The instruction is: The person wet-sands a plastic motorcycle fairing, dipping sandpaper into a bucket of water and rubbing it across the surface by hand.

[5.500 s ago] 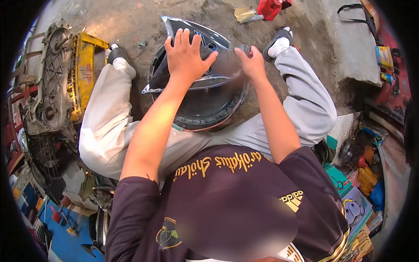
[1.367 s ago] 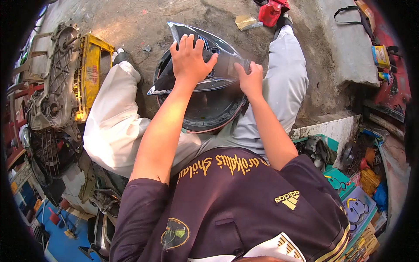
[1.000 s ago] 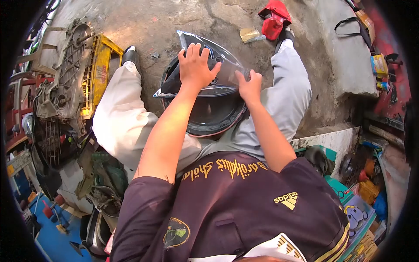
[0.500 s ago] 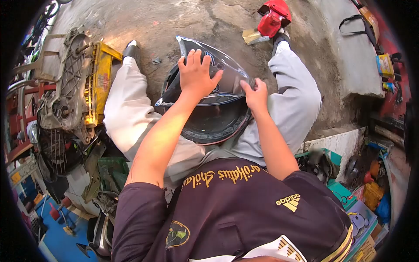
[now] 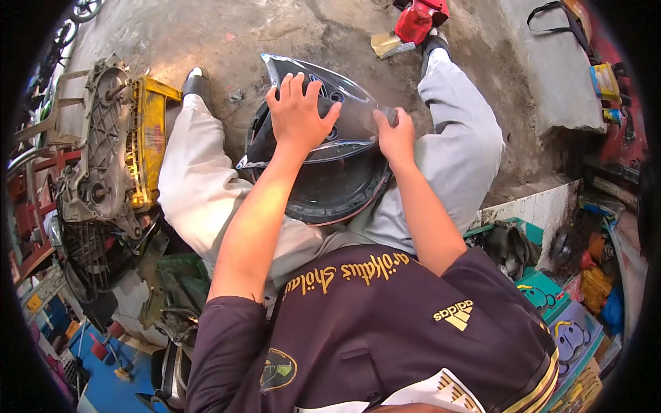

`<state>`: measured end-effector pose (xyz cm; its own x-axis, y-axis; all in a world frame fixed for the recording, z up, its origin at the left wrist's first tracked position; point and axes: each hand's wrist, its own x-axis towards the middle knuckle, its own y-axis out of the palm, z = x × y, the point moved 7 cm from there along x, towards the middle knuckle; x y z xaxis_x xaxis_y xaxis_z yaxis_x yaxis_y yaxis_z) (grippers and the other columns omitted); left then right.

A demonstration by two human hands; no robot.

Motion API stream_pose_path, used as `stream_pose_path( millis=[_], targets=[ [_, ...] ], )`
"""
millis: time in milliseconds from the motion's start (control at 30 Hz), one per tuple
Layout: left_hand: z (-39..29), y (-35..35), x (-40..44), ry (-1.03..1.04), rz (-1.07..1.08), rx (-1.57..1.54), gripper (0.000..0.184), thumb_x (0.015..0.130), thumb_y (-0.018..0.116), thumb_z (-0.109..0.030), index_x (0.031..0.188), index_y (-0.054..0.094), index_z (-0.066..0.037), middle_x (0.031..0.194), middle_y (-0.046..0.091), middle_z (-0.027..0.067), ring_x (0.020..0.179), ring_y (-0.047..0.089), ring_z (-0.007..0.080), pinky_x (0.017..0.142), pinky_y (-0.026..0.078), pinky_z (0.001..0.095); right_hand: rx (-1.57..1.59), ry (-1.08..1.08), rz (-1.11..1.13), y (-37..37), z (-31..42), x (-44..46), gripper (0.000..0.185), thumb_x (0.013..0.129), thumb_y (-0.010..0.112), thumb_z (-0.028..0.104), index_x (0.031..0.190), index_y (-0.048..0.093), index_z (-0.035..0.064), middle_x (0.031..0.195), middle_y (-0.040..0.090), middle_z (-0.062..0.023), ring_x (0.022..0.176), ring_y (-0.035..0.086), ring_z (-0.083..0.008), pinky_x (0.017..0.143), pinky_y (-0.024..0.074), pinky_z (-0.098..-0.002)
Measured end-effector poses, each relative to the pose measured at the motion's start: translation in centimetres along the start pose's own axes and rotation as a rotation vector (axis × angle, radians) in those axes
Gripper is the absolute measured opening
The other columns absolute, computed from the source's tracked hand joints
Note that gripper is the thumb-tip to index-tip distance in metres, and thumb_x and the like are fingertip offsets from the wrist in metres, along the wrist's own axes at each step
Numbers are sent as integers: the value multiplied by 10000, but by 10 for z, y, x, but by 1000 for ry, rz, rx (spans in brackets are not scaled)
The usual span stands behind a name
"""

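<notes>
A dark, glossy, pointed vehicle light cover (image 5: 358, 103) with clear, shiny edges lies tilted across a round black basin (image 5: 337, 189) between my knees. My left hand (image 5: 297, 117) rests on the cover's upper left side, fingers spread and thumb out, pressing flat. At the cover's right end, my right hand (image 5: 396, 134) is closed, thumb against curled fingers, touching the surface. A small grey piece shows between thumb and forefinger; its kind cannot be told. Near that thumb the cover looks hazy. The palm sides of both hands are hidden.
A metal engine casing (image 5: 103, 138) leans by a yellow crate (image 5: 148, 138) on the left. A red plastic part (image 5: 416, 22) lies by my right foot. Boxes of tools and parts, including a teal tray (image 5: 540, 289), crowd the lower right. A blue surface (image 5: 110, 372) holds tools.
The whole view has shifted slightly, so the cover and basin appear a little further left. My right hand's fingers have curled in more against the cover's edge. My left hand keeps its place.
</notes>
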<state>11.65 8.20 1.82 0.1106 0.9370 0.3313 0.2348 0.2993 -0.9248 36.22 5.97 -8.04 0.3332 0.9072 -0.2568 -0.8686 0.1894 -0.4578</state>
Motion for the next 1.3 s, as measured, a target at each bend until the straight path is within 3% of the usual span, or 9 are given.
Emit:
stream_pose_path(
  millis=[67, 200, 267, 500, 600, 700, 833, 1267, 1300],
  targets=[
    [1, 2, 0, -5, 18, -26, 561, 890, 777, -562, 1264, 712, -150, 1450, 623, 156, 1440, 517, 342, 1165, 330, 558, -139, -161, -57, -9, 12, -21, 437, 902, 857, 342, 1000, 672, -42, 1034, 631, -215, 988, 636, -344, 897, 503, -450],
    [0, 3, 0, -13, 16, -3, 542, 898, 768, -560, 1259, 714, -159, 1443, 626, 150, 1436, 518, 341, 1171, 319, 563, 1, -21, -28, -6, -2, 5, 457, 896, 856, 367, 983, 679, -44, 987, 621, -214, 934, 615, -371, 855, 492, -472],
    [-1, 4, -2, -9, 9, -20, 541, 897, 768, -561, 1255, 717, -159, 1442, 628, 148, 1435, 519, 338, 1168, 320, 566, -122, -87, -110, -10, 7, 6, 458, 900, 851, 378, 972, 681, -41, 983, 622, -217, 916, 612, -365, 829, 485, -480],
    [2, 3, 0, -11, -10, -35, 552, 888, 775, -562, 1261, 727, -159, 1436, 636, 146, 1425, 530, 336, 1164, 323, 562, -111, -156, -80, -10, 0, -12, 458, 909, 843, 369, 1026, 678, -42, 1098, 634, -247, 1047, 630, -398, 947, 499, -465],
    [0, 5, -2, -9, -2, -29, 546, 895, 767, -562, 1260, 727, -157, 1430, 638, 147, 1428, 527, 341, 1167, 319, 559, -65, -38, -14, -5, -1, 4, 446, 926, 828, 353, 1059, 671, -42, 1128, 624, -256, 1081, 619, -410, 965, 490, -475],
    [2, 1, 1, -3, -6, -33, 548, 889, 776, -558, 1253, 726, -152, 1427, 639, 148, 1431, 525, 339, 1166, 321, 561, -177, -221, -81, -8, 19, -20, 420, 939, 812, 343, 1048, 676, -40, 1151, 613, -260, 1131, 600, -425, 1009, 475, -496],
    [0, 4, 2, -10, 6, -29, 557, 881, 786, -562, 1252, 724, -152, 1434, 633, 148, 1435, 522, 331, 1168, 321, 567, -152, -133, -171, -15, 9, -24, 418, 946, 802, 377, 1040, 684, -13, 1208, 613, -263, 1172, 585, -438, 1059, 460, -487],
    [1, 5, -1, -1, -9, -35, 566, 889, 766, -566, 1255, 727, -136, 1429, 628, 160, 1435, 513, 344, 1173, 316, 572, -188, -75, -84, -8, 6, -10, 455, 950, 796, 397, 1159, 735, -2, 1228, 620, -258, 1191, 569, -442, 1098, 433, -509],
    [1, 5, 0, 1, -3, -36, 564, 896, 761, -569, 1257, 728, -137, 1446, 623, 157, 1442, 507, 342, 1177, 313, 573, -208, -147, -97, -6, 10, -19, 457, 955, 792, 391, 1164, 736, -12, 1236, 620, -253, 1202, 564, -441, 1100, 433, -510]
  ],
)
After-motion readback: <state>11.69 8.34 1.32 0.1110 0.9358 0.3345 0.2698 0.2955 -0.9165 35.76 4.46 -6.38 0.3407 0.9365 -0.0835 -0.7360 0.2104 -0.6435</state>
